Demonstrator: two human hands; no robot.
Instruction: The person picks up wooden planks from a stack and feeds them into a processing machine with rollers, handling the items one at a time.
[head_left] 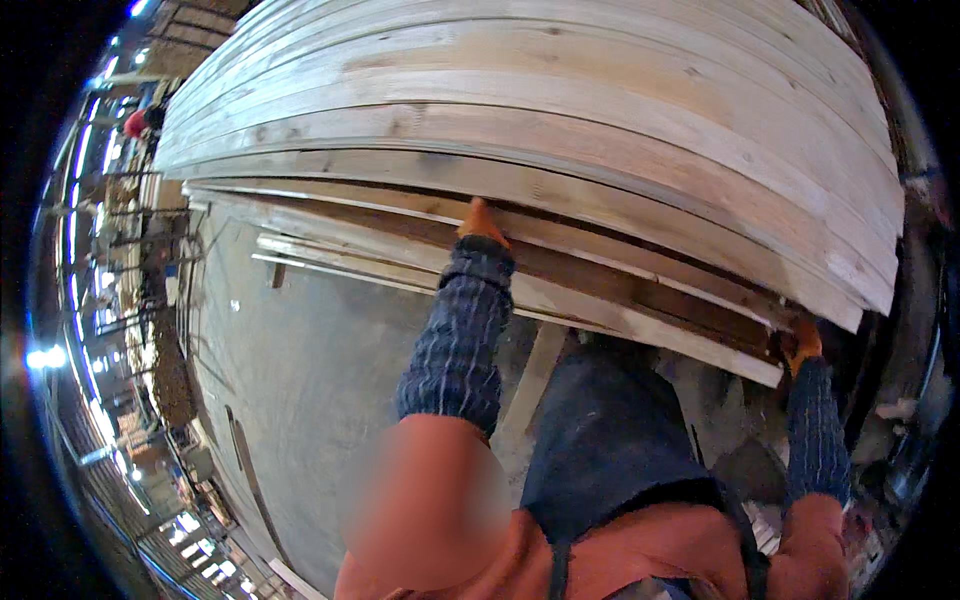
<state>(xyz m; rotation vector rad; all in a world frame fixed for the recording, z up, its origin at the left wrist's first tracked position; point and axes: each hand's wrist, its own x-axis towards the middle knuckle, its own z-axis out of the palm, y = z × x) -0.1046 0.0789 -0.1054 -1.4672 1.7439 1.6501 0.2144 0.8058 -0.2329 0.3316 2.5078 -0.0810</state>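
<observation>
A long wooden board [620, 258] stands along the near side of a large stack of pale planks [560, 120], with a dark gap between them. My left hand [483, 222], in an orange glove, grips the top edge of this board near its middle; the fingertips are partly hidden. At the board's right end my right hand [803, 343], gloved alike, is closed around it. Closer to me, a second board [660, 335] lies below the held one, its right end close to my right hand.
Thinner wooden strips [340, 262] jut out on the left above the grey concrete floor [310, 360]. A wooden support piece [535, 375] slants down beneath the boards. A narrow strip [245, 455] lies on the floor. A person in red [137, 122] is far off at upper left.
</observation>
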